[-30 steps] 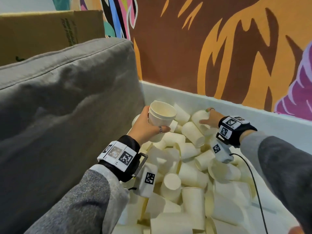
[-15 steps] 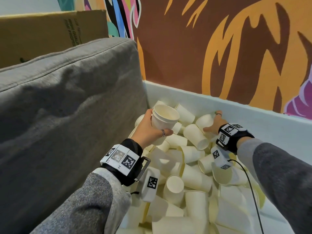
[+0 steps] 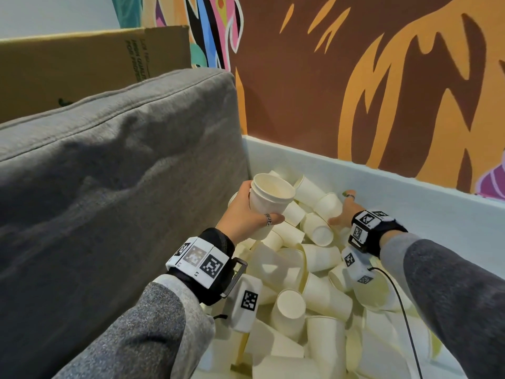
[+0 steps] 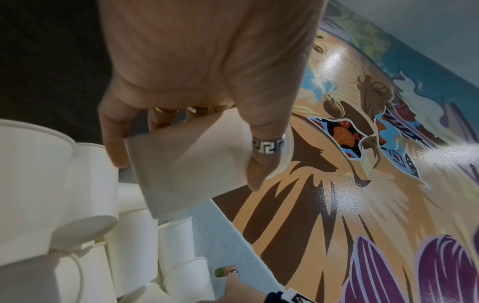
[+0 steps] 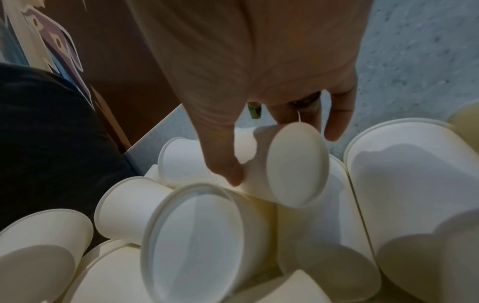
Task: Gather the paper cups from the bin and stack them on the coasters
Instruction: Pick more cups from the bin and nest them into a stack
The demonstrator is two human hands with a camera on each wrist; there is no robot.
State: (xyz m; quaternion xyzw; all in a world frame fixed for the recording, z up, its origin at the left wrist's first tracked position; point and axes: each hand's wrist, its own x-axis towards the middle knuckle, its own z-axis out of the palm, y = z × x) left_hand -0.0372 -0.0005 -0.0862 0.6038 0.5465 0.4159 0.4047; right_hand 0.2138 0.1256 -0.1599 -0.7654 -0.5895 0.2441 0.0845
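Now gripping nested cups [image 3: 269,199] upright in left hand [image 3: 243,214], frame centre; right hand [image 3: 343,212] closing on sideways cup [image 5: 274,166], base toward wrist, just right.

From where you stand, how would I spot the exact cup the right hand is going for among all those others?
Start at the white bin under the painted wall and follow its far side. There the right hand reaches onto a cup lying on its side. Unlike its neighbours, it sits between thumb and fingers, flat bottom facing the wrist.
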